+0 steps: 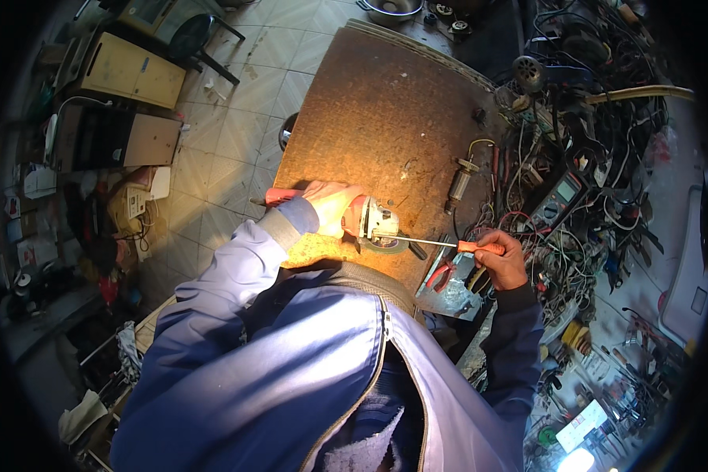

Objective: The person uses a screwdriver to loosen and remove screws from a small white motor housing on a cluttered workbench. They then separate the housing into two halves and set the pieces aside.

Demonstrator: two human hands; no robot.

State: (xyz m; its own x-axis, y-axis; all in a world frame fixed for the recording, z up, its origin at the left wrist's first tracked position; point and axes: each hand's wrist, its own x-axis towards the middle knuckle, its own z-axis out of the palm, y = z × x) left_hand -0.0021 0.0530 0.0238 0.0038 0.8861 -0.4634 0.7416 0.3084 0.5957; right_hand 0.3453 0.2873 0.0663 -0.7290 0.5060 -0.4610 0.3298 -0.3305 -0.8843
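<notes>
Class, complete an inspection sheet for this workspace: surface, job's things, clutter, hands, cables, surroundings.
Surface: worn, stained, brown rectangular tabletop.
Job's things: red-bodied angle grinder with a silvery metal head; orange-handled metal screwdriver, its tip at that head.
Clutter: red-handled metal pliers; dark boxy multimeter with a pale screen.
Hands: left hand grips the grinder; right hand holds the screwdriver.
Cables: tangled multicoloured wires, right of the tabletop.
Surroundings: pale tiled floor; boxy yellow cabinet, upper left.

One angle grinder (379, 219), one held screwdriver (470, 247) and one multimeter (559, 200) show.
</notes>
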